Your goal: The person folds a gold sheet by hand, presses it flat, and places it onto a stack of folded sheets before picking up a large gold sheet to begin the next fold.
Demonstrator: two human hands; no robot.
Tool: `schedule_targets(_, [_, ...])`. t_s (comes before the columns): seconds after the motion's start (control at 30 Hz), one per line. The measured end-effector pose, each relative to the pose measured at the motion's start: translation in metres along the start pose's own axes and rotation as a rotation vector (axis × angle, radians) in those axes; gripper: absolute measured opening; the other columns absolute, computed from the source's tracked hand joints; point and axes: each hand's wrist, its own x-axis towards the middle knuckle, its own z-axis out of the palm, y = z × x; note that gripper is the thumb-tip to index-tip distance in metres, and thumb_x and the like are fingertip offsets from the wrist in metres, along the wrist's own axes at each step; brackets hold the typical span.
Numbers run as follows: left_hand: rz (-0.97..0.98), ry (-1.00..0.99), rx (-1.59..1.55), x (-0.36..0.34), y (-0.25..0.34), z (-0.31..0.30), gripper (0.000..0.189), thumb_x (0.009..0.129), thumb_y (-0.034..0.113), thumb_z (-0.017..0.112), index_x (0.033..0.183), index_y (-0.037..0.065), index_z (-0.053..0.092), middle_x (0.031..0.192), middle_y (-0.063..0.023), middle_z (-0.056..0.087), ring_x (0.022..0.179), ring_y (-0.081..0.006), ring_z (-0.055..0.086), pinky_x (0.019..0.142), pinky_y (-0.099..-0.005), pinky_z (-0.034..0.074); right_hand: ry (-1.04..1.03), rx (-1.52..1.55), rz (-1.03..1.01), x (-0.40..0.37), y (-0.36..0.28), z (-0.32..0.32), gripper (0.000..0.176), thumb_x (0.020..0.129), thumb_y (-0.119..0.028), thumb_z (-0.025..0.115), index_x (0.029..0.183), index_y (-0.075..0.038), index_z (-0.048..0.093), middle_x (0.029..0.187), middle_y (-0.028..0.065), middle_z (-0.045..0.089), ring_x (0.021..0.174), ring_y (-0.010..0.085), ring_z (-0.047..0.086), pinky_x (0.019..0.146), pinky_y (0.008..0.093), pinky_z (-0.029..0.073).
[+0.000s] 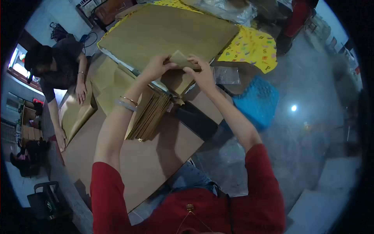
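Observation:
Over the worktable, my left hand and my right hand pinch opposite sides of a small piece of folded brown paper. Below it, between my wrists, more brown paper lies in shadow. A stack of folded brown paper pieces sits beside my left forearm, edges fanned. Right of the stack lies a dark flat object whose kind I cannot make out. Beyond my hands a large sheet of brown paper covers the far part of the table.
A co-worker at the left rests both hands on a brown paper sheet. Yellow printed cloth hangs off the table's far right edge. A clear plastic packet and a blue plastic stool are to the right.

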Motion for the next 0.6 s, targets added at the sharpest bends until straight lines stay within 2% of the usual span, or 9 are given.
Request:
schedule_targets(0.07, [0.054, 0.283, 0.074, 0.005, 0.0, -0.007, 0.033, 0.088, 0.025, 0.064, 0.105, -0.003, 0.057, 0.092, -0.0098, 0.062, 0.082, -0.0171, 0.056, 0.073, -0.0333, 0.046, 0.297, -0.339, -0.327, -0.011, -0.01, 0.002, 0.041, 0.091, -0.031, 0.058, 0.124, -0.008, 0.052, 0.133, 0.0144, 0.047, 0.117, 0.0311, 0.048, 0.098, 0.0438, 0.035])
schedule_targets(0.1, [0.135, 0.305, -0.017, 0.006, 0.002, -0.019, 0.029, 0.087, 0.023, 0.065, 0.097, -0.002, 0.057, 0.084, -0.0078, 0.059, 0.075, -0.0157, 0.052, 0.067, -0.0315, 0.044, 0.211, -0.343, -0.307, -0.017, -0.015, -0.004, 0.051, 0.092, -0.031, 0.056, 0.135, -0.01, 0.038, 0.146, 0.0132, 0.03, 0.131, 0.0336, 0.031, 0.106, 0.0466, 0.024])
schedule_targets(0.13, [0.143, 0.31, -0.016, 0.011, 0.008, -0.027, 0.029, 0.087, 0.023, 0.065, 0.097, -0.002, 0.057, 0.084, -0.0078, 0.059, 0.075, -0.0157, 0.052, 0.067, -0.0315, 0.044, 0.215, -0.346, -0.314, -0.018, -0.012, -0.009, 0.051, 0.092, -0.031, 0.056, 0.135, -0.01, 0.038, 0.146, 0.0132, 0.03, 0.131, 0.0336, 0.031, 0.106, 0.0466, 0.024])
schedule_targets(0.2, [0.127, 0.631, -0.121, 0.022, 0.018, -0.048, 0.02, 0.085, 0.016, 0.062, 0.097, 0.0, 0.058, 0.085, -0.0108, 0.064, 0.079, -0.0192, 0.06, 0.073, -0.0293, 0.047, 0.335, -0.545, -0.404, -0.02, -0.005, -0.012, 0.056, 0.093, -0.032, 0.055, 0.139, -0.009, 0.033, 0.148, 0.0131, 0.027, 0.132, 0.0333, 0.03, 0.106, 0.0464, 0.025])
schedule_targets(0.27, [0.267, 0.767, 0.047, 0.013, 0.035, -0.078, 0.018, 0.086, 0.014, 0.06, 0.099, 0.001, 0.059, 0.086, -0.01, 0.064, 0.082, -0.0197, 0.061, 0.075, -0.0293, 0.047, 0.275, -0.526, -0.383, -0.02, -0.003, -0.019, 0.061, 0.094, -0.032, 0.053, 0.142, -0.008, 0.026, 0.149, 0.0149, 0.022, 0.132, 0.0341, 0.028, 0.106, 0.0461, 0.026])
schedule_targets(0.43, [0.66, 1.025, 0.204, -0.019, 0.075, -0.152, 0.014, 0.088, 0.011, 0.057, 0.099, 0.003, 0.059, 0.092, -0.0061, 0.067, 0.086, -0.0184, 0.063, 0.077, -0.0291, 0.047, 0.342, 0.002, -0.217, 0.018, 0.002, -0.051, 0.078, 0.089, -0.034, 0.062, 0.144, -0.001, 0.018, 0.146, 0.0192, 0.024, 0.131, 0.0326, 0.032, 0.105, 0.0425, 0.031])
schedule_targets(0.53, [0.502, 1.132, 0.379, -0.043, 0.102, -0.219, 0.021, 0.09, 0.016, 0.056, 0.106, 0.004, 0.06, 0.097, -0.0083, 0.067, 0.091, -0.0199, 0.064, 0.079, -0.0304, 0.047, 0.353, 0.23, -0.069, 0.062, -0.025, -0.084, 0.087, 0.085, -0.036, 0.067, 0.145, 0.0, 0.014, 0.142, 0.0255, 0.026, 0.127, 0.0322, 0.038, 0.102, 0.0412, 0.036])
schedule_targets(0.57, [0.492, 1.165, 0.413, -0.052, 0.11, -0.234, 0.021, 0.09, 0.016, 0.056, 0.106, 0.004, 0.06, 0.097, -0.0082, 0.067, 0.091, -0.0198, 0.064, 0.079, -0.0304, 0.047, 0.518, -0.277, -0.268, 0.107, 0.015, -0.102, 0.095, 0.083, -0.036, 0.069, 0.146, -0.001, 0.006, 0.141, 0.027, 0.026, 0.118, 0.0319, 0.049, 0.095, 0.0404, 0.042])
schedule_targets(0.6, [0.489, 1.196, 0.447, -0.064, 0.118, -0.25, 0.021, 0.09, 0.017, 0.056, 0.106, 0.004, 0.06, 0.097, -0.0082, 0.067, 0.091, -0.0198, 0.064, 0.079, -0.0304, 0.047, 0.512, -0.274, -0.284, 0.119, -0.001, -0.109, 0.095, 0.083, -0.036, 0.069, 0.146, -0.001, 0.006, 0.141, 0.027, 0.026, 0.118, 0.0319, 0.049, 0.095, 0.0404, 0.042])
